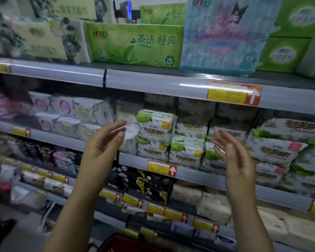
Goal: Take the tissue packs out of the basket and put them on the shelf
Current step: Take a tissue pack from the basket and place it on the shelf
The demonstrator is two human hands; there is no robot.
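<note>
Red basket [131,242] well below green-white pack stack [155,124]. Flanking stack: left hand [102,144], right hand [233,153], fingers straight, empty. Reach down, grip pack squarely, seat flush atop stack.

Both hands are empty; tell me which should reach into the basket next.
Left, probably: the basket sits beside the left forearm, farther from the right hand; the left hand is open.

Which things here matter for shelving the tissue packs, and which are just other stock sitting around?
Job: red basket, middle shelf, green-and-white packs on it, left hand and right hand, both empty.
Just there: green pack and blue Sanrio pack up top, black packs below, price tag.
</note>
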